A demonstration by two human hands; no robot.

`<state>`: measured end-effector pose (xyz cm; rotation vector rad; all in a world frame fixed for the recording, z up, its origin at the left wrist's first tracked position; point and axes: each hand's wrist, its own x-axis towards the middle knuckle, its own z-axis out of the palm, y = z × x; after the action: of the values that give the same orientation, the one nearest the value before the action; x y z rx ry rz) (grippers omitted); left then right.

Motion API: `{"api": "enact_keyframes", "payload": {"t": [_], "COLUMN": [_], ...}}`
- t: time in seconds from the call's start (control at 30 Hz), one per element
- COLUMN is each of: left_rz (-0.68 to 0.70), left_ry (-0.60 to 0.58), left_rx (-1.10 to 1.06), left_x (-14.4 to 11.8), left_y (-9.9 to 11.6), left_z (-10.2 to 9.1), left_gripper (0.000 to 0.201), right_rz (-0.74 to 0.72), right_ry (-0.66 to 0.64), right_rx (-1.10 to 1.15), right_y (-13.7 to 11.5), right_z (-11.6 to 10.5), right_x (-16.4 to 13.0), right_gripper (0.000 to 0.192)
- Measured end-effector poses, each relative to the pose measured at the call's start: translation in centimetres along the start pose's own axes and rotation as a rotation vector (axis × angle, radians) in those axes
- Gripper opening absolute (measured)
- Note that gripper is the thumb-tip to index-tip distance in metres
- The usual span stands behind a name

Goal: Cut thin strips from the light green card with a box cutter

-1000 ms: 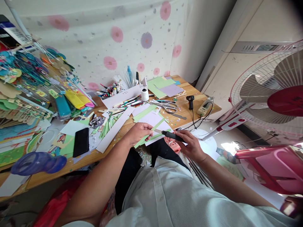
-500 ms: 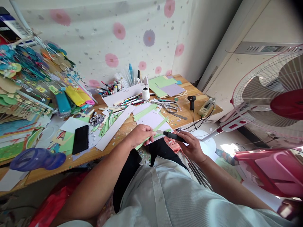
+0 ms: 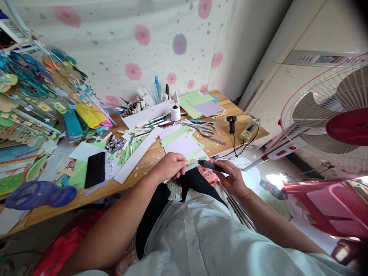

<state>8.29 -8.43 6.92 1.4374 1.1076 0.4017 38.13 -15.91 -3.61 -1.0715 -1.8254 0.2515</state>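
Observation:
Over my lap at the table's front edge, my left hand [image 3: 173, 165] pinches a narrow green paper strip [image 3: 196, 152], which runs out past the fingertips to the upper right. My right hand [image 3: 233, 177] is closed around a slim black-handled tool [image 3: 210, 165]. Its thin pale tip points left, close to the strip and my left fingertips; whether it touches the strip, I cannot tell. Beyond the hands, a lilac paper sheet [image 3: 181, 145] lies on the wooden table [image 3: 145, 161] with another green strip [image 3: 175, 136] across it.
Scissors [image 3: 205, 129], a white thread spool [image 3: 175, 113] and several pens lie behind the papers. A long white paper strip [image 3: 138, 155] and a black phone [image 3: 95, 170] lie left. A corded black device [image 3: 231, 123] stands right, near a floor fan [image 3: 304, 115].
The view has shifted slightly, so the table things sit a little further left. Both hands keep their holds, and the tool's thin tip now shows near my left fingers.

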Motion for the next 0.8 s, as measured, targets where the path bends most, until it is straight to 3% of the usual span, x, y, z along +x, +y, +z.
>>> {"api": "enact_keyframes", "payload": {"t": [0.8], "left_rz": [0.027], "left_ry": [-0.025], "left_rx": [0.063], "left_x": [-0.59], "left_y": [-0.18], "left_z": [-0.25], "left_gripper": [0.037], "right_rz": [0.02], "right_ry": [0.037], "right_rx": [0.013], "right_y": [-0.27], "right_z": [-0.15], "right_x": [0.3], "right_gripper": [0.043]}}
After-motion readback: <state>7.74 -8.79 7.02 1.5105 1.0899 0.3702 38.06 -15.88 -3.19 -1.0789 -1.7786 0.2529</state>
